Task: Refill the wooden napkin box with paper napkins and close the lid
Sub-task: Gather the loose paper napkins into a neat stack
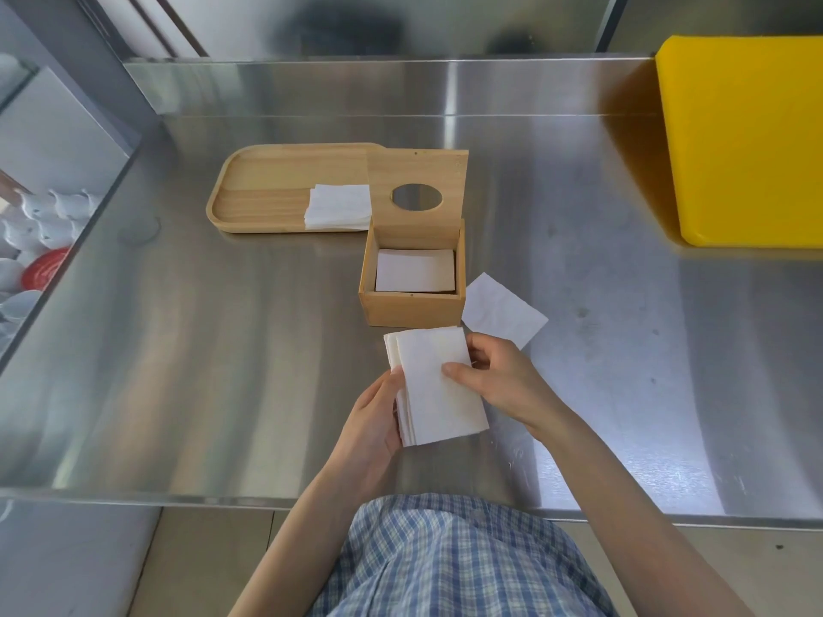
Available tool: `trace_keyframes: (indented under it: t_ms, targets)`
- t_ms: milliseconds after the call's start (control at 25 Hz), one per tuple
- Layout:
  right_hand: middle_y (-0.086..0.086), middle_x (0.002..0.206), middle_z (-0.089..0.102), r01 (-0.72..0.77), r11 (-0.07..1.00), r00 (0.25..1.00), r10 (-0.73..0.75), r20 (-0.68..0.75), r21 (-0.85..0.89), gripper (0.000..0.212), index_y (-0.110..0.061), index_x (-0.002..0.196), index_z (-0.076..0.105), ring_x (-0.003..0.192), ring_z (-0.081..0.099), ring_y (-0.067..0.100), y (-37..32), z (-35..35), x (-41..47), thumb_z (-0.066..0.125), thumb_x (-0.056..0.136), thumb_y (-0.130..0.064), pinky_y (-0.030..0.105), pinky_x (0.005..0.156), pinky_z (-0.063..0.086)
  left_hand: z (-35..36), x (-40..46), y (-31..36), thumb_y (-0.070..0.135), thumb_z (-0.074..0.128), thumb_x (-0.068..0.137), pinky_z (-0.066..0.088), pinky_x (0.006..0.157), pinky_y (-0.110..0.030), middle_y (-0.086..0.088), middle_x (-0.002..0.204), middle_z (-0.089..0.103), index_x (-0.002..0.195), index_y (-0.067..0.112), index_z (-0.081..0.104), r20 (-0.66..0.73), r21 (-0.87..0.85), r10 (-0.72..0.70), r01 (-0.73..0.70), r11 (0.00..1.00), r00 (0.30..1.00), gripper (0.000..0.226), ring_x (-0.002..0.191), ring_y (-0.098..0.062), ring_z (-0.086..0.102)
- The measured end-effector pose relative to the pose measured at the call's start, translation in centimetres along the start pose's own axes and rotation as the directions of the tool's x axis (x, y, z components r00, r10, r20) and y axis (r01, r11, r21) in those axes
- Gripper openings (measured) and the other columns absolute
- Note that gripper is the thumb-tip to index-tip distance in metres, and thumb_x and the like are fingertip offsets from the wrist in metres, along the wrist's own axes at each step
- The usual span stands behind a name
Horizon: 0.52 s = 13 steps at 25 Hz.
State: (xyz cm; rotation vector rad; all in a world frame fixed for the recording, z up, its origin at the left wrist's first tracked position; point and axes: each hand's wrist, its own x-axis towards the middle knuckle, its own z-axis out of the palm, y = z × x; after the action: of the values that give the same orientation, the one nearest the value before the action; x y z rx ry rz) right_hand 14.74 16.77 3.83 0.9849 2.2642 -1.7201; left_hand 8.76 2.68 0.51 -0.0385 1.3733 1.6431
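Note:
The wooden napkin box [412,308] stands open mid-table, with a few white napkins [415,270] lying flat inside. Its lid [418,171], with an oval hole, is tilted up at the back. Just in front of the box I hold a stack of folded napkins [434,389]. My left hand [372,427] grips the stack from below and the left. My right hand [499,376] pinches its right edge with the thumb on top. One loose napkin [503,314] lies on the table right of the box. Another pile of napkins [339,207] rests on the wooden tray [262,193].
The steel table [222,349] has a raised back ledge. A yellow cutting board [739,140] lies at the far right. Off the left edge, white crockery and a red item [42,269] sit lower down. The table's front edge runs close to my body.

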Motion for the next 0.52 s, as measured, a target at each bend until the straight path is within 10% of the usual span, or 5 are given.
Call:
trace_keyframes:
  t_ms: [320, 520]
  targets:
    - [0.004, 0.122, 0.061, 0.02, 0.992, 0.999, -0.023, -0.022, -0.126, 0.031, -0.011, 0.118, 0.054, 0.111, 0.06, 0.023, 0.2, 0.7, 0.3, 0.059, 0.089, -0.023, 0.035, 0.091, 0.05, 0.0, -0.3, -0.1, 0.018, 0.044, 0.096, 0.057, 0.074, -0.026, 0.001, 0.097, 0.072, 0.107, 0.019, 0.061, 0.004, 0.073, 0.025, -0.025, 0.997, 1.0, 0.02, 0.088, -0.012, 0.069]
    - [0.001, 0.1, 0.064, 0.022, 0.992, 0.99, -0.039, -0.139, -0.125, 0.021, -0.011, 0.106, 0.062, 0.086, 0.057, 0.012, 1.2, -1.2, 0.8, 0.062, 0.088, -0.022, 0.01, 0.067, 0.042, -0.1, -0.2, -0.4, 0.015, 0.044, 0.095, 0.056, 0.076, -0.028, 0.0, 0.101, 0.069, 0.105, 0.019, 0.061, -0.027, 0.08, 0.028, -0.026, 0.996, 0.999, 0.02, 0.091, -0.014, 0.065]
